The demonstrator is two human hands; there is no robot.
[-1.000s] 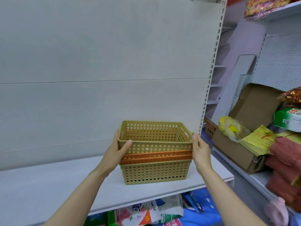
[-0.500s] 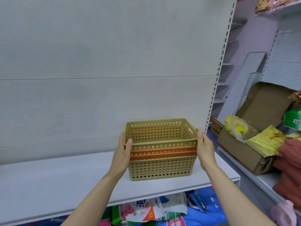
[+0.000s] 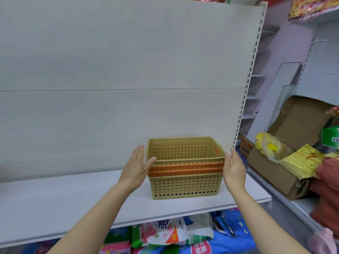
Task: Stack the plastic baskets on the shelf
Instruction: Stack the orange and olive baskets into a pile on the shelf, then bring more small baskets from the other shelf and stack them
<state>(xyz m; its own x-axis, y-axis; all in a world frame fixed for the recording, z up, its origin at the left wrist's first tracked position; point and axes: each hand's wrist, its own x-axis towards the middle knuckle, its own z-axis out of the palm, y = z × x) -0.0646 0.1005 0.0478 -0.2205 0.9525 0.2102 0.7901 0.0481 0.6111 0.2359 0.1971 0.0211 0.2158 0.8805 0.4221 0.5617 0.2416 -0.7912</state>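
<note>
A stack of perforated plastic baskets stands on the white shelf (image 3: 73,198), near its right end. An olive basket (image 3: 185,186) is at the bottom, orange basket rims (image 3: 185,169) show in the middle, and another olive basket (image 3: 183,149) is nested on top. My left hand (image 3: 134,167) is beside the stack's left side with fingers straight and apart, and only the thumb touches the rim corner. My right hand (image 3: 233,169) lies flat along the stack's right side, fingers extended, not curled around anything.
A pale back panel rises behind the shelf, ending at a slotted upright (image 3: 245,88) to the right of the baskets. Right of that, a cardboard box (image 3: 275,173) holds yellow paper stacks (image 3: 300,162) and bags. Colourful packages (image 3: 174,233) lie under the shelf.
The basket stack slid back and to the right on the shelf. My left hand's fingers have come off the rim and straightened; my right hand has flattened against the side.
</note>
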